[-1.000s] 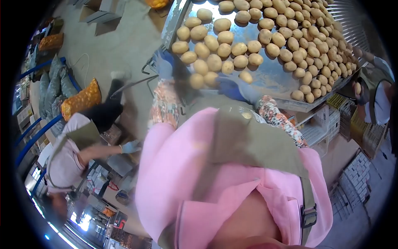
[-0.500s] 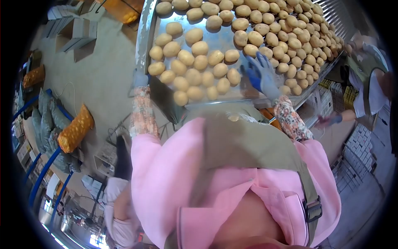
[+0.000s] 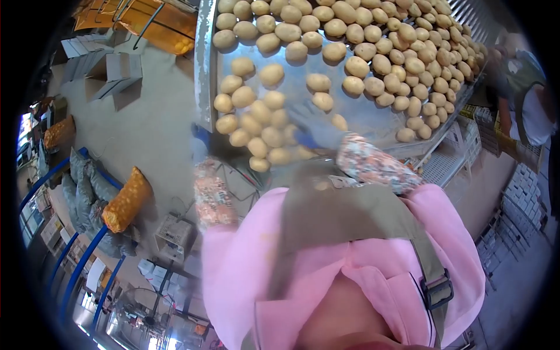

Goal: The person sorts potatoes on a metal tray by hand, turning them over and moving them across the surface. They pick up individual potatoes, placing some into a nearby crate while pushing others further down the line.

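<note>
Many potatoes [image 3: 382, 62] lie on a metal sorting table [image 3: 373, 134], heaped toward the right. My right hand [image 3: 318, 125], in a grey and blue glove, is low over the table near its front edge. It is blurred, its fingers stretched leftward against a loose group of potatoes [image 3: 251, 125]; none shows inside its grasp. My left hand [image 3: 200, 135], gloved in blue, is beside the table's left rim, below the potato group. Its fingers are smeared and partly hidden, so I cannot make out any hold.
A co-worker [image 3: 528, 93] stands at the table's right side. White plastic crates [image 3: 461, 153] sit under that side. On the left are an orange net sack [image 3: 127, 199], blue rails [image 3: 87, 256], an open cardboard box [image 3: 114, 76] and an orange container [image 3: 157, 26].
My right hand has swept left across the table, into the near potatoes. My left hand has shifted slightly down along the rim. The co-worker's outstretched hand at the right is no longer visible.
</note>
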A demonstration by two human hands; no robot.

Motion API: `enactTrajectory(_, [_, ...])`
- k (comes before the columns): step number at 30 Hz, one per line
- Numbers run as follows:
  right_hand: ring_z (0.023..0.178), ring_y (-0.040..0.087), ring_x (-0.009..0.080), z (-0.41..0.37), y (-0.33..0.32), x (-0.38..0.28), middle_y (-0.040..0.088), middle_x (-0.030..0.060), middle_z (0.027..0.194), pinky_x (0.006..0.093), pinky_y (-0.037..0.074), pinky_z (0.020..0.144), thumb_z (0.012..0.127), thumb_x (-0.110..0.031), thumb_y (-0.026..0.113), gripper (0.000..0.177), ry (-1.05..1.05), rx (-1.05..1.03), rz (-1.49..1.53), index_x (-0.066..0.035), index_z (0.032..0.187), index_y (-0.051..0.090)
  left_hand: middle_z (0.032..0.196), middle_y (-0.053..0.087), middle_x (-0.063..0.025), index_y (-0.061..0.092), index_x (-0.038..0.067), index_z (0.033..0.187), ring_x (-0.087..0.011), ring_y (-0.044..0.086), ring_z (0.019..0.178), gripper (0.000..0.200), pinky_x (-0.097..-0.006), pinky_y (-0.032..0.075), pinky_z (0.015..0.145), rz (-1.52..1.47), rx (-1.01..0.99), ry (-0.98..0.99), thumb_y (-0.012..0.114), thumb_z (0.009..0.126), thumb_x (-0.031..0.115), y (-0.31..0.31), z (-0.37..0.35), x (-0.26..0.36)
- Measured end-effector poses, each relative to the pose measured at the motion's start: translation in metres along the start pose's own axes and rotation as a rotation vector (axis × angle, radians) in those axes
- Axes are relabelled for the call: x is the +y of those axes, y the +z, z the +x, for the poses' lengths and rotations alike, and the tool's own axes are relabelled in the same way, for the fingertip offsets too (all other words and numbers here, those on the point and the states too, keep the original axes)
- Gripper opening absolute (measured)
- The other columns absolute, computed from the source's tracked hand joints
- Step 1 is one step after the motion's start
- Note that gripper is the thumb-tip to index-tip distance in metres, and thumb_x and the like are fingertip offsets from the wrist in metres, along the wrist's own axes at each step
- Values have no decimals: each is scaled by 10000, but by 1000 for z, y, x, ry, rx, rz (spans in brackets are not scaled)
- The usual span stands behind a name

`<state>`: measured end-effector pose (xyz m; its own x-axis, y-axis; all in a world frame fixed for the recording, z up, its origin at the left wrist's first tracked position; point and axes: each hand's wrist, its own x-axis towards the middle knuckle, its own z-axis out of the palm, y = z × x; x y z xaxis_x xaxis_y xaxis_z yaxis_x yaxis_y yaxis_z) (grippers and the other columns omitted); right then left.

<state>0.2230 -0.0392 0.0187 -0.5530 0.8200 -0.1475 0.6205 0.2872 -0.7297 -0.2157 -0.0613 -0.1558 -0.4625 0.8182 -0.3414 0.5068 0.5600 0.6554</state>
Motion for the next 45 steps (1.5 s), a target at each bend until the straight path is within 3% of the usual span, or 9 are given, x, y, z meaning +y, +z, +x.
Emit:
enactTrajectory(10, [1299, 390, 412, -1, -118, 154, 423, 174, 1441, 526, 270, 1082, 918, -365, 539, 522, 535, 674, -672, -229, 1411, 436, 1255, 501, -247, 464, -56, 1283, -373, 454, 1211, 439, -430, 379, 1022, 190, 540, 802, 605, 905, 117, -1, 11, 261])
enactTrajectory(14, [1344, 280, 500, 68, -81, 142, 285, 184, 1525, 709, 169, 1057, 917, -344, 510, 617, 693, 563, -788, -301, 1485, 274, 1298, 508, -244, 454, -12, 1338, -392, 460, 1226, 620, -440, 366, 1039, -583, -89, 423, 625, 883, 374, 70, 36, 379])
enactTrajectory(16, [1343, 289, 495, 69, -79, 68, 305, 188, 1503, 675, 184, 1078, 891, -276, 518, 624, 656, 270, -695, -218, 1473, 299, 1420, 408, -249, 403, 113, 1429, -431, 347, 1330, 675, -468, 294, 1105, 277, -818, 168, 569, 888, 480, 96, 94, 440])
enactTrajectory(18, [1361, 300, 441, 59, -45, 56, 399, 169, 1425, 613, 224, 1091, 864, -219, 533, 590, 354, 141, -499, -100, 1418, 369, 1509, 278, -237, 356, 232, 1466, -475, 238, 1377, 706, -558, 218, 1127, 456, 88, 672, 560, 868, 549, 173, -4, 407])
enactTrajectory(21, [1309, 395, 352, 30, -24, -12, 491, 135, 1318, 553, 267, 1077, 868, -210, 528, 504, 231, -463, -966, -36, 1336, 461, 1531, 230, -211, 362, 243, 1455, -510, 201, 1376, 738, -700, 178, 1059, 235, -28, 869, 550, 845, 612, 186, -52, 393])
enactTrajectory(26, [1255, 462, 287, -31, 14, 17, 554, 123, 1271, 465, 312, 1067, 879, -232, 531, 415, -70, -247, -160, -91, 1268, 557, 1493, 318, -168, 502, 192, 1363, -439, 251, 1382, 544, -684, 182, 1065, 611, -282, 1061, 527, 907, 487, 144, -140, 304])
enactTrajectory(32, [1311, 424, 263, -97, -44, 22, 537, 73, 1343, 444, 316, 1073, 924, -262, 551, 382, -228, -49, -362, -132, 1284, 563, 1465, 412, -48, 483, 219, 1393, -416, 251, 1387, 524, -648, 151, 1091, 669, -296, 935, 513, 921, 445, 84, -199, 246])
enactTrajectory(40, [1054, 613, 305, -118, -107, 99, 626, 141, 1189, 404, 473, 910, 937, -269, 518, 419, 656, 193, -32, -104, 1322, 521, 1563, 265, 9, 423, 227, 1449, -397, 75, 1441, 655, -655, 24, 1118, 700, -460, 435, 533, 886, 543, 66, -224, 214])
enactTrajectory(45, [877, 644, 342, -24, -117, 62, 647, 166, 1050, 397, 512, 809, 918, -262, 559, 430, 227, 409, -83, -125, 1324, 521, 1597, 151, -31, 396, 233, 1463, -433, 26, 1437, 695, -681, -10, 1100, 874, -270, 522, 480, 883, 606, 79, -226, 205])
